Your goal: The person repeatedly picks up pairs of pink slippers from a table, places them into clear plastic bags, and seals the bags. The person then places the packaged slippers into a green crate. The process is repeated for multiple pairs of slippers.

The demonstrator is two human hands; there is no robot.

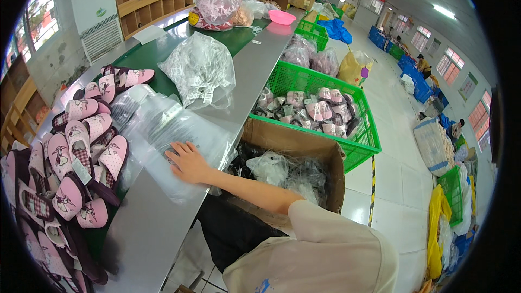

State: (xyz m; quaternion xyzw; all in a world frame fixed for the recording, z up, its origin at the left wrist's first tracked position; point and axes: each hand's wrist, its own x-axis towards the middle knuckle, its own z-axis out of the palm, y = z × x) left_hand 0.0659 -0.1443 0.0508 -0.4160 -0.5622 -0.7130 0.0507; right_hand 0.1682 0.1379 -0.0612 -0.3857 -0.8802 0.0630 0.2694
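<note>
My right hand (187, 163) lies palm down, fingers apart, on a layered stack of clear plastic bags (195, 130) at the table edge. It presses on the film and grips nothing that I can see. My left hand is out of view. Left of the bags, a heap of pink slippers (77, 150) with dark soles and checked linings covers the table, one bearing a white tag (82, 171). Beyond the stack sits a bulging clear plastic bag (199, 69) holding many small printed labels.
Against the table's metal edge (142, 219) stand a cardboard box (293, 134) of crumpled plastic and a green crate (368, 142) of slippers. A pink basin (282, 17) and filled bags (217, 6) sit farther along. A person (424, 66) is across the room.
</note>
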